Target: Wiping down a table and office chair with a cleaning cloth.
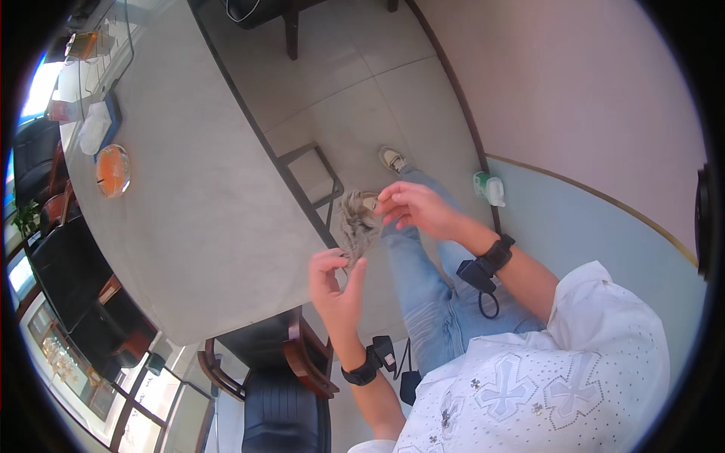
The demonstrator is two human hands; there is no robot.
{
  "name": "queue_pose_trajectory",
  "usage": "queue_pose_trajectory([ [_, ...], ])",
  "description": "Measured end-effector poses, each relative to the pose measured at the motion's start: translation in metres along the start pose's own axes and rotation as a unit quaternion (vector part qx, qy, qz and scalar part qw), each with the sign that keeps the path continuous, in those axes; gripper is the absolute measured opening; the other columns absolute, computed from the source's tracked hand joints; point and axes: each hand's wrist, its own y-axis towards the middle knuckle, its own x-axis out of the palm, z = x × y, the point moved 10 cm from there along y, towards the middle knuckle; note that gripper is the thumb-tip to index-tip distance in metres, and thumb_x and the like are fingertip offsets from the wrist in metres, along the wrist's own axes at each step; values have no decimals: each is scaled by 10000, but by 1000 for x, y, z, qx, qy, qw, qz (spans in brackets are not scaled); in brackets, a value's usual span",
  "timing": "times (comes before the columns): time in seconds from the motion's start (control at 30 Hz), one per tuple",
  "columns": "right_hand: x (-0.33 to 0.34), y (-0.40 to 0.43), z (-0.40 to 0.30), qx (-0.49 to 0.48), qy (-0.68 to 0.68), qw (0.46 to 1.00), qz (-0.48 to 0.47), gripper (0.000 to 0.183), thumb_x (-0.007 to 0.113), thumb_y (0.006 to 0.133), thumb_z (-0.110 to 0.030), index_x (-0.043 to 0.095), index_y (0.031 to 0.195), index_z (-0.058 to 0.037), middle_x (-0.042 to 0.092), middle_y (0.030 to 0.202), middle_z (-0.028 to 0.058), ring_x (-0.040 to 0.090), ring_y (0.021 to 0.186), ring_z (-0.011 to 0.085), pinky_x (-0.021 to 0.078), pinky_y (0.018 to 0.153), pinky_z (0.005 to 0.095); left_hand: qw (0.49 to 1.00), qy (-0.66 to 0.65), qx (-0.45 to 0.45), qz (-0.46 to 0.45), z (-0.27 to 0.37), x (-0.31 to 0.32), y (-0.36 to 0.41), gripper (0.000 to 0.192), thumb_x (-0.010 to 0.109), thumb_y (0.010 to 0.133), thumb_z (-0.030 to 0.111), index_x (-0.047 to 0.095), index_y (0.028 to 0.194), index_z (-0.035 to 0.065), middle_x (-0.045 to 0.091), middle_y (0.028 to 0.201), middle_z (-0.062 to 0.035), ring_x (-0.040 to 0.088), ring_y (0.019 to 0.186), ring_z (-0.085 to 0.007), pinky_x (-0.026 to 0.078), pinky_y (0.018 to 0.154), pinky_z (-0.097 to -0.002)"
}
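A crumpled grey, shaggy piece of cloth or fibre (358,222) hangs over the table's near right corner, in front of my legs. My left hand (338,286) pinches its lower end between thumb and fingers. At its upper right is my right hand (416,209), fingers bent, the fingertips close beside the grey piece; whether they grip it cannot be told. Both wrists wear black straps with small black devices. A grey-topped table (215,226) with a dark edge lies to the left of the hands.
On the table's far side stand an orange ashtray-like glass dish (112,171), a white packet (95,128) on a blue item and a wire rack (102,62). A black armchair (283,407) is at the lower left. A green and white container (489,189) stands by the wall.
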Motion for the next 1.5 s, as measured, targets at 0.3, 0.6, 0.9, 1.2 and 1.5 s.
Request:
queue_pose_trajectory([
  [0.3,122,-55,-49,-401,-574,712,-63,559,643,811,-115,512,1354,-126,580,1293,89,536,1161,316,432,998,421,988,80,-110,73,14,-38,3,177,744,844,12,603,952,6,605,910,-16,572,819,-91,476,750,-231],
  [0.6,128,-39,-19,-281,-640,702,-133,133,673,811,-195,637,911,-114,643,814,39,612,829,250,427,787,364,953,247,-135,-112,5,-39,-20,261,717,798,20,658,1052,2,678,902,-117,638,764,-189,504,713,-305],
  [0.9,117,-44,-31,-334,-638,688,-90,148,614,828,-171,604,738,-54,643,954,77,592,837,263,431,762,384,907,420,-26,4,-17,-51,-11,224,623,828,0,676,1041,47,583,889,-126,615,728,-239,505,667,-348],
  [1.2,49,51,60,-161,-328,931,-13,235,582,923,-221,649,909,4,548,892,84,532,812,212,456,814,329,926,348,-80,120,-59,-94,48,501,560,979,227,425,1393,-19,461,1401,-232,451,1300,-352,364,1078,-427],
  [1.5,46,56,123,-220,-167,958,78,155,535,934,-109,598,1031,-5,553,923,119,545,940,248,430,889,351,821,527,9,217,-94,-118,112,546,479,994,316,378,1442,20,318,1509,-242,316,1387,-396,268,1122,-496],
])
